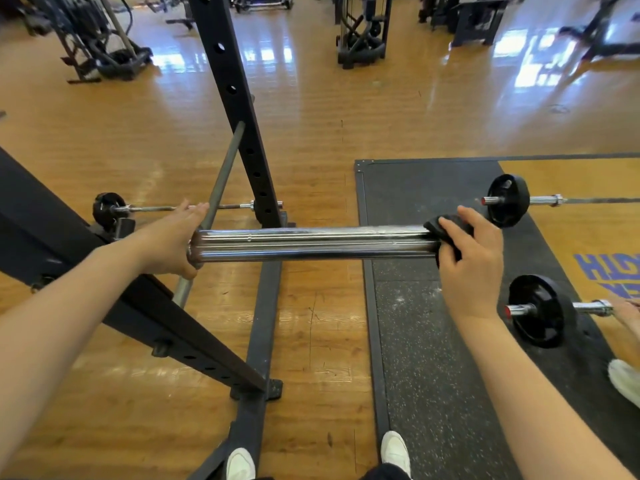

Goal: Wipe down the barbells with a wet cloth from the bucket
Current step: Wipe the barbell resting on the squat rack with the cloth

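- At the left of the frame, a small barbell [188, 206] lies on the wood floor behind the black rack [242, 133]; whether it has been wiped cannot be told.
- The left hand [173, 242] sits at mid-left, fingers extended over the collar end of the chrome barbell sleeve [311, 244], thumb under it, steadying it rather than clenching it.
- The sleeve runs level across the centre, raised off the floor; its surface looks shiny and streaked, so I judge this stretch is mid-wipe.
- At centre-right, the right hand [472, 258] curls its fingers round the dark cloth [446, 233], pressing it over the sleeve's outer end.
- At the right, two more barbells, the upper barbell [509, 200] and the lower barbell [542, 310], rest on the black mat [415, 323]; these probably remain to be done.
- No bucket is in view, so re-wetting the cloth would mean going elsewhere.
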A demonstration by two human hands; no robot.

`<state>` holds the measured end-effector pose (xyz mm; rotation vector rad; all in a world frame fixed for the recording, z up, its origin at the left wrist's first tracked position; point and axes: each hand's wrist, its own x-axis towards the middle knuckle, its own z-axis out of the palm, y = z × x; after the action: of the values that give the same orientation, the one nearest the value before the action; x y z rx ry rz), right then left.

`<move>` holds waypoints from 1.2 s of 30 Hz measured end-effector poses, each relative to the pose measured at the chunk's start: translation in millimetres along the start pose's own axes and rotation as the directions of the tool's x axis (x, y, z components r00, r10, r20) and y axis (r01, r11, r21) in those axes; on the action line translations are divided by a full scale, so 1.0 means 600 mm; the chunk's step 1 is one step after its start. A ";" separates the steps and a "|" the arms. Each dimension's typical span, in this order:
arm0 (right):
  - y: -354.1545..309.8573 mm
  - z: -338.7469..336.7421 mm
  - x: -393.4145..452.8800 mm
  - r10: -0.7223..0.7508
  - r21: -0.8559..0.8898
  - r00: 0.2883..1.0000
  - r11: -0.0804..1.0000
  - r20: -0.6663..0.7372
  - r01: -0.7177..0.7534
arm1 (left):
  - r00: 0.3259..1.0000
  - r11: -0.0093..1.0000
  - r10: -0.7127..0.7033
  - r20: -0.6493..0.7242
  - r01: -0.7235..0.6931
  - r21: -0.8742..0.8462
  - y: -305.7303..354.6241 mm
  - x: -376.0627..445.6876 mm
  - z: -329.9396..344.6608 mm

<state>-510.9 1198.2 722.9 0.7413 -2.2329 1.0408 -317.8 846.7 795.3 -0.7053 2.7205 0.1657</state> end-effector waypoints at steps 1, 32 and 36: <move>0.003 0.003 0.002 -0.012 -0.007 1.000 1.000 0.011 0.012 | 1.000 1.000 0.004 0.000 -0.004 0.000 0.000 0.000 0.000; -0.007 -0.008 -0.025 0.085 -0.010 0.996 0.996 0.020 -0.085 | 0.926 1.000 -0.014 -0.377 0.012 -0.007 -0.008 -0.017 0.062; -0.011 -0.026 -0.059 0.075 -0.002 0.997 0.997 0.014 -0.075 | 0.934 1.000 -0.006 -0.358 0.004 -0.006 -0.007 -0.016 0.056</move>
<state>-478.1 1215.7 710.7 0.6709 -2.2893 1.0719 -298.2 853.8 767.1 -0.8132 3.0637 0.0451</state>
